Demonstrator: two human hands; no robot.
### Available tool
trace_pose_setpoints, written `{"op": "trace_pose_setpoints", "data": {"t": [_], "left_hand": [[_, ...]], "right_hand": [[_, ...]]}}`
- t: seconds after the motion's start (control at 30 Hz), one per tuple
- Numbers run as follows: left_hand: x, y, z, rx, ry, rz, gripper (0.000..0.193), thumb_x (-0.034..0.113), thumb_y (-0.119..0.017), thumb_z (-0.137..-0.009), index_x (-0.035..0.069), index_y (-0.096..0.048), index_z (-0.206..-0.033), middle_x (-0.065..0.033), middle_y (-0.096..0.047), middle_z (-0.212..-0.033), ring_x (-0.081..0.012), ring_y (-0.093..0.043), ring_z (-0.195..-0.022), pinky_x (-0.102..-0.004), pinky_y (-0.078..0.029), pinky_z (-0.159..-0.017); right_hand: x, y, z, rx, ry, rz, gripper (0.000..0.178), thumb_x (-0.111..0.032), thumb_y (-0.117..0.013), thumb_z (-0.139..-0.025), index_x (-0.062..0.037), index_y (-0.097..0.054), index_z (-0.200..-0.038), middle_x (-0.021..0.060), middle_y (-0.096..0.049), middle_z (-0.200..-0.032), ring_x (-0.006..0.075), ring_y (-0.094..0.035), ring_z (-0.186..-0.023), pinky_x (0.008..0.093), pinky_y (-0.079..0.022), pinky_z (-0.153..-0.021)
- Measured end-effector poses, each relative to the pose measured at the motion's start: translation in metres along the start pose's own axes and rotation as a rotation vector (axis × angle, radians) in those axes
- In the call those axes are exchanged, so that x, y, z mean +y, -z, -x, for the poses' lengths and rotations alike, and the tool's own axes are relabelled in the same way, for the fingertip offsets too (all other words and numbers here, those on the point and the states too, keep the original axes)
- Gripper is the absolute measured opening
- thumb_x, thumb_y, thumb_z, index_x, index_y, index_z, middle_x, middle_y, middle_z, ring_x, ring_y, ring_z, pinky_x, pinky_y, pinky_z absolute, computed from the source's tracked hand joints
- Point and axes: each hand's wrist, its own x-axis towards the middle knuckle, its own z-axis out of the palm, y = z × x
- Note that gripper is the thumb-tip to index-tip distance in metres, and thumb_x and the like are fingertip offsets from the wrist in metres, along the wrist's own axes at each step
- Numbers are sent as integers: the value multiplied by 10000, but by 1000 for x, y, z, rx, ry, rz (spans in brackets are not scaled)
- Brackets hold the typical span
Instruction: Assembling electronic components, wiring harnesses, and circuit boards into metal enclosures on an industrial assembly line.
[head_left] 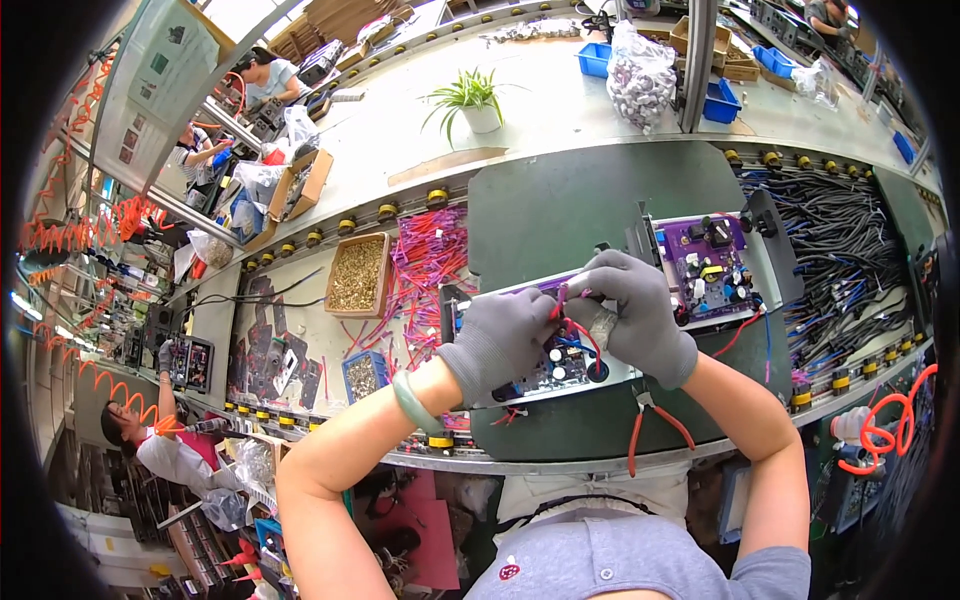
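- Dark green board (590, 190), bearing an open metal chassis (560, 388) with a circuit board (545, 377) inside, beneath both hands.
- Clear bag (640, 72), bulging with small greyish parts.
- Cardboard box (354, 313), full of brass-coloured pieces (358, 272).
- Left hand (505, 340) and right hand (637, 310), fingertips pinched closely on a red-and-purple lead (561, 299) above the chassis.
- Blue bin (384, 372), holding tiny silvery parts (362, 378).

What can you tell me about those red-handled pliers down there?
The pliers have a small grey, metal-looking head and two slim red handles, spread in a V. They lie on the green board, head pointing away from the person, left handle reaching the near edge. Nobody is holding them.
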Motion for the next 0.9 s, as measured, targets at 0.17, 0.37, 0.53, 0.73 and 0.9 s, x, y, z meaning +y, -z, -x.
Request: {"op": "trace_pose_setpoints", "data": {"t": [0.17, 0.37, 0.53, 0.73, 0.9], "left_hand": [[2, 3, 3, 29, -52, -25, 180, 141, -668, -793, 87, -596, -949, -101, -615, -852, -321, -648, -703, -439, -518, -584], [1, 9, -14, -92, -20, -121, 152, 144, -626, -818, 57, -621, -942, -112, -651, -932, -319, -681, -777, -435, -547, -671], [0, 41, -26, -306, 151, 195, 141, 190, -669, -843, 128, -711, -963, -101, -675, -871, -341, -667, -823, -451, -526, -748], [14, 25, -39, -122, 199, 1189, 213, 161, -675, -926, -39, -695, -996, -15, -674, -832, -60, -581, -757, -236, -494, -689], [15, 31, -45, -77, 210, 722, 257, 273, -665, -887, 32, -716, -961, -109, -706, -803, -222, -682, -763, -357, -534, -736]], "right_hand": [[0, -1, -3, -36, 60, 20, 142, 4, -745, -789, -40, -719, -922, 74, -598, -801, 172, -579, -682, 288, -463, -605], [-6, 1, -10, -55, -3, 31, 93, -3, -714, -823, -14, -711, -914, 95, -626, -805, 192, -603, -687, 301, -482, -620], [-22, 9, 4, 10, -94, 38, 148, 32, -701, -825, -12, -693, -967, 82, -642, -817, 146, -591, -698, 271, -474, -638], [-27, 38, -6, -109, 161, 536, 168, -45, -753, -745, -63, -680, -895, 87, -653, -830, 303, -627, -760, 389, -490, -676], [-24, 41, -21, -266, 331, 805, 179, -105, -766, -717, -117, -666, -864, 42, -643, -899, 266, -624, -893, 431, -465, -855]]}}
